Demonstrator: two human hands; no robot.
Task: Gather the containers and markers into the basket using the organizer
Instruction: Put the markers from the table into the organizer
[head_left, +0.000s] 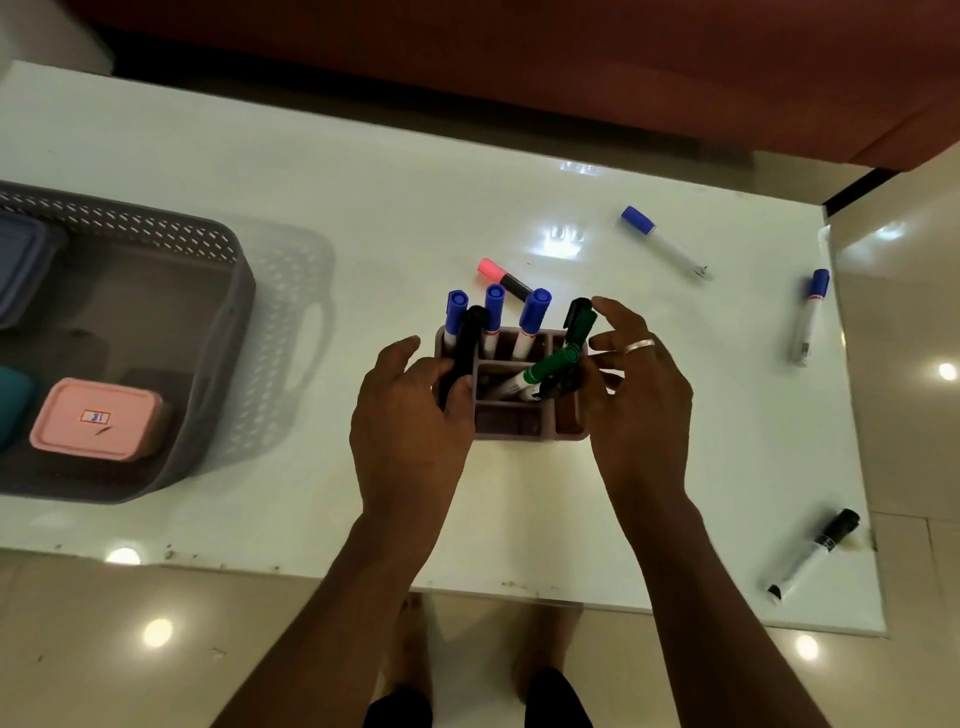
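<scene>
At the left, a gray basket (228, 270) is sitting on the white table (363, 208). It is holding a blue container (21, 265), a teal container (13, 400) and a pink container (96, 418). Near the middle, the left hand (410, 410) is curling its fingers round a black marker (465, 348), which is standing nearly upright, cap up, at the organizer's left side. The organizer (519, 421) is resting on the table between both hands, well apart from the basket. Three blue-capped markers (493, 306) are standing in its back row, caps up. Just behind them a pink-capped marker (501, 275) is lying flat, its cap pointing far left. Green markers (550, 364) are leaning in the organizer's right part, one tilting with its cap toward the right. That cluster is too tangled to sort further. The right hand (639, 395) is hovering beside them with its fingers spread and loosely bent, seemingly gripping nothing. Further right, a blue marker (665, 241) is lying with its cap far left and its tail near right. A second blue marker (810, 317) is lying along the table's right edge, cap pointing away from the person. A last black marker (815, 553) is lying at the near right corner, cap pointing far right.
</scene>
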